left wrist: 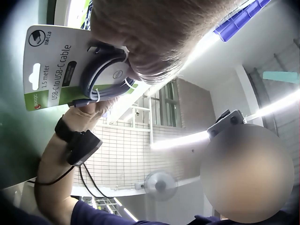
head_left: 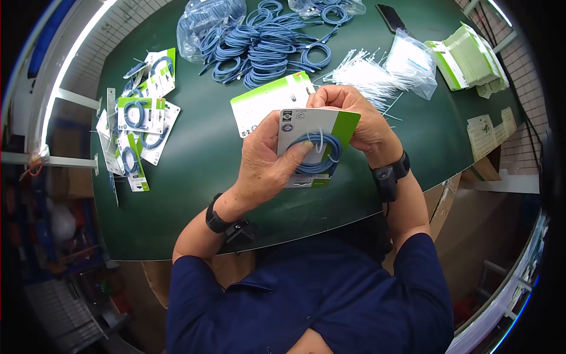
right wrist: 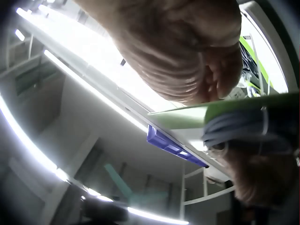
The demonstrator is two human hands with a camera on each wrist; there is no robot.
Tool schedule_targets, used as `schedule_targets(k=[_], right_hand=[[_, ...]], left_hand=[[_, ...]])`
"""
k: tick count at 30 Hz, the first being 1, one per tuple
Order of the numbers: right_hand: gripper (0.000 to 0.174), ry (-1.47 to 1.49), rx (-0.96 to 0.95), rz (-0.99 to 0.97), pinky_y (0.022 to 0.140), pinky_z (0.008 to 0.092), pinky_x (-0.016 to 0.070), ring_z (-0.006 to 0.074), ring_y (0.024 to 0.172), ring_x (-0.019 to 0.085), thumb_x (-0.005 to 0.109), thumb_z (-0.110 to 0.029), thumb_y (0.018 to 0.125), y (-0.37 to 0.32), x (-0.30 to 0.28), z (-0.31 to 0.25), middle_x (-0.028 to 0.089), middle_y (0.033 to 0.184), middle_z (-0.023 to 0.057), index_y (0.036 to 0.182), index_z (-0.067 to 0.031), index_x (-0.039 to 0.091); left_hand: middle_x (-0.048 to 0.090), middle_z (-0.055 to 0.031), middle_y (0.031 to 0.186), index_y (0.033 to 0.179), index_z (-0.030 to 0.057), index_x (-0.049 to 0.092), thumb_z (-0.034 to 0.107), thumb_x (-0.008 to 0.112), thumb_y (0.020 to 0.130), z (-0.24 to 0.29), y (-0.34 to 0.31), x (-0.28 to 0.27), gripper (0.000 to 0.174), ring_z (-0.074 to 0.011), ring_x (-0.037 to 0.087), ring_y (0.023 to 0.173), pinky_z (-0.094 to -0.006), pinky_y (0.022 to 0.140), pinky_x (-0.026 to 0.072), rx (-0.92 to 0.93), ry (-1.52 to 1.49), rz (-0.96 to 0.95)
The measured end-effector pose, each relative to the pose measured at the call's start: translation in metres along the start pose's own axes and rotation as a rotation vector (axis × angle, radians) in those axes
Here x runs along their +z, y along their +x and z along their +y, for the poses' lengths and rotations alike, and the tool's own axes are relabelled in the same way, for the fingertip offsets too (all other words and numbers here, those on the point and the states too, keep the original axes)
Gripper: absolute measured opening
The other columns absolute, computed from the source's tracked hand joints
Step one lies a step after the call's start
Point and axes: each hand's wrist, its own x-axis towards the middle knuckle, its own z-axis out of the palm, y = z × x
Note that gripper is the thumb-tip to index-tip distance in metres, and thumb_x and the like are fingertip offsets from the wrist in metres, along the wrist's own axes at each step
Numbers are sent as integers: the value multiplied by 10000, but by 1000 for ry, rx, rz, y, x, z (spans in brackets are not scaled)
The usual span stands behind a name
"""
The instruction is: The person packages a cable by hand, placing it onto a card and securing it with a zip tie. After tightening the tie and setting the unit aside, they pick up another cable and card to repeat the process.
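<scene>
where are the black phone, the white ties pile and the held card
Black phone (head_left: 391,18): head view, its dark face
White ties pile (head_left: 362,74): head view, its middle
Held card (head_left: 345,127): head view, its green strip

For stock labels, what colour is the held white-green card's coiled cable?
Coiled cable: blue, best in head view.

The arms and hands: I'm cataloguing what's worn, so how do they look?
Short navy sleeves. Each wrist has a black strap with a boxy black device; thin black cables show at the right one. Left hand and right hand are gloveless.
</scene>
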Motion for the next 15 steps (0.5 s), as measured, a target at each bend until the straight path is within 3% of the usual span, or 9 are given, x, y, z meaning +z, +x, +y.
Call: schedule_targets(k=[3,6,11,15], right_hand=[[170,-251,-105,123,726,215,526,68,783,609,818,-61,878,1,7,-3,673,928,26,913,-20,657],[135,-738,-490,291,692,217,503,56,772,592,775,-25,897,3,10,3,664,920,24,875,-6,644],[142,-814,-533,293,656,225,503,67,739,603,771,-20,911,4,16,9,668,901,38,870,2,637],[137,-979,-598,236,636,223,505,79,712,616,776,-9,907,6,16,13,676,889,55,891,-2,640]], left_hand=[[700,-83,1131,1254,-31,594,-5,706,954,3,0,-1,322,-117,664,1033,-294,921,552,10,-10,-10],[707,-76,1103,1252,-35,594,6,715,947,2,5,-3,331,-116,673,995,-297,895,562,-49,-42,24],[719,-65,1054,1225,-30,611,38,755,924,5,5,1,340,-110,682,965,-282,869,568,-29,-92,62],[729,-52,1017,1180,-14,632,68,798,893,-4,6,-9,342,-102,688,949,-263,842,570,21,58,54]])
